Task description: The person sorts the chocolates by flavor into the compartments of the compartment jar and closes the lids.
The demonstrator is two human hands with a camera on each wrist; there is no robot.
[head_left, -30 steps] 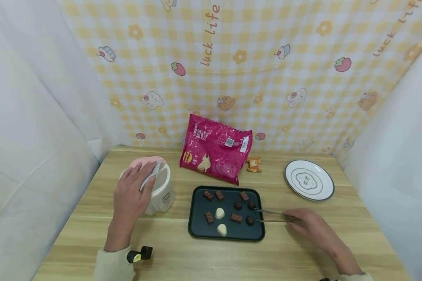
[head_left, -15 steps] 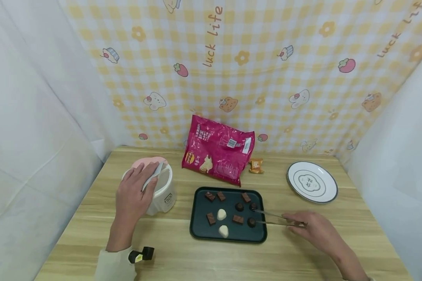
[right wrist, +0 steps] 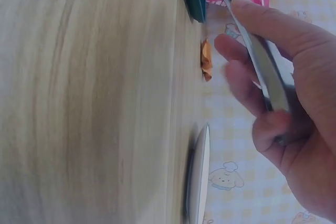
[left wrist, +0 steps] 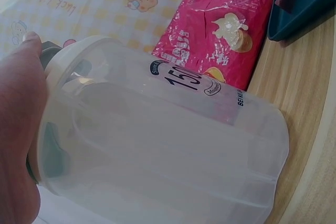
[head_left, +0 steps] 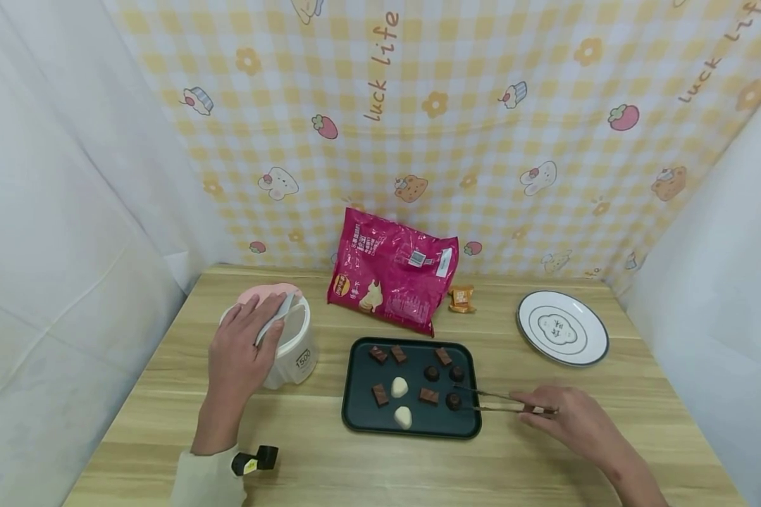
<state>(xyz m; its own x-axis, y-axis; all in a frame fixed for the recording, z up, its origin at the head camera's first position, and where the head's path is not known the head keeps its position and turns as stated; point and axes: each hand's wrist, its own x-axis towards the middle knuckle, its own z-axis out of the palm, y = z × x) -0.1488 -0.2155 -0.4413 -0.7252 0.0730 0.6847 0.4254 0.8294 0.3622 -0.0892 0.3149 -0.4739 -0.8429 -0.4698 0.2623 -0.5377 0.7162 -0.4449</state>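
My left hand [head_left: 237, 348] rests over the top of a translucent white storage canister [head_left: 294, 362] marked 1500. Its thumb and fingers pinch the raised clear flap [head_left: 277, 317] of the pink lid [head_left: 258, 290]. My right hand [head_left: 567, 415] grips metal tongs [right wrist: 265, 66], whose two arms stand apart. Their tips reach over the right side of a dark green tray [head_left: 368, 415], close to a round dark chocolate [head_left: 454, 401]; nothing is pinched between them. Other round dark chocolates [head_left: 432, 373], brown rectangular chocolates [head_left: 428, 396] and two white pieces [head_left: 399, 386] lie on the tray.
Behind the tray a magenta chip bag [head_left: 393, 271] leans against the checked cloth backdrop. An orange-wrapped sweet [head_left: 461, 299] lies to its right. At the back right of the wooden table sits a white plate [head_left: 526, 317] with a dark rim.
The tong tips have shifted slightly toward me and to the right, away from the chocolates beside them. My left hand stays on the canister's lid. The head view has moved a little.
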